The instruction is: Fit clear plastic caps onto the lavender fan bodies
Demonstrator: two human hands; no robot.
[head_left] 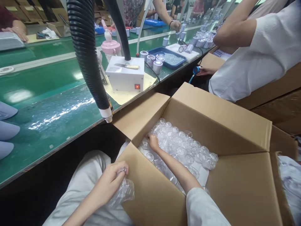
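Observation:
An open cardboard box [218, 113] stands by my knees, filled with several small clear plastic cups [181, 147] in a plastic liner. My right hand [153, 142] reaches into the box at its left end, fingers closed on the clear cups. My left hand [110, 182] rests over my lap outside the box, closed on a stack of clear plastic cups [122, 191] in crinkled film.
A green conveyor bench [47, 103] runs on the left with a black ribbed hose [87, 53] hanging over it and a white control box [125, 75]. A blue tray of small parts [170, 58] sits farther along. A person in white [258, 53] sits at right. More cardboard [277, 94] lies behind.

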